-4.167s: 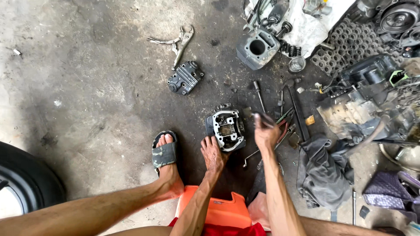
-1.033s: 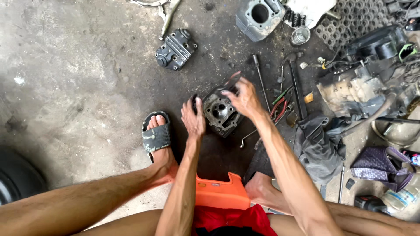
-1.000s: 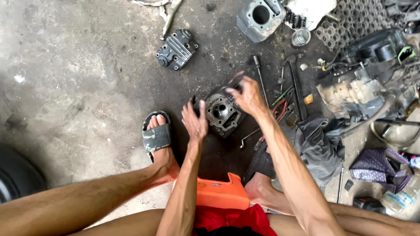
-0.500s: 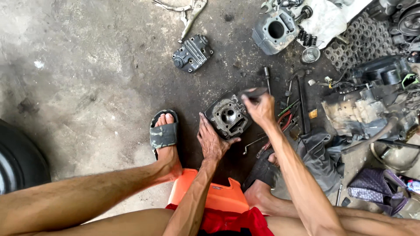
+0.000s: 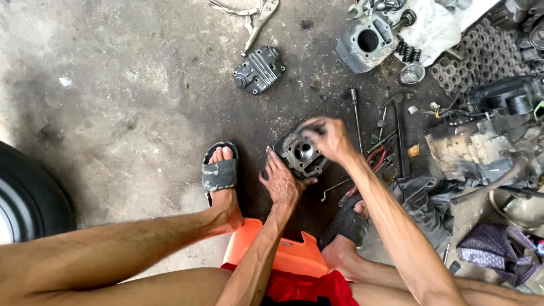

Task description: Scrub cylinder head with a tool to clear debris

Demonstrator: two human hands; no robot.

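Note:
A dark metal cylinder head (image 5: 300,154) lies tilted on the concrete floor in front of me. My left hand (image 5: 280,182) presses against its lower left edge with the fingers spread along it. My right hand (image 5: 330,137) is blurred with motion; its fingers curl over the head's upper right edge. Whether they also pinch something small I cannot tell. I sit on an orange stool (image 5: 283,256), with one sandalled foot (image 5: 220,174) left of the head.
A finned cover (image 5: 259,71) and locking pliers (image 5: 258,22) lie further out. A grey cylinder block (image 5: 365,42) sits at the top right. Loose wrenches and screwdrivers (image 5: 391,141), an engine case (image 5: 487,141) and a rag (image 5: 419,204) crowd the right. A tyre (image 5: 28,198) stands at the left.
The head was lifted and turned between both hands a second ago; it now rests lower on the floor. My left hand has slid to its lower edge and my right hand to its top.

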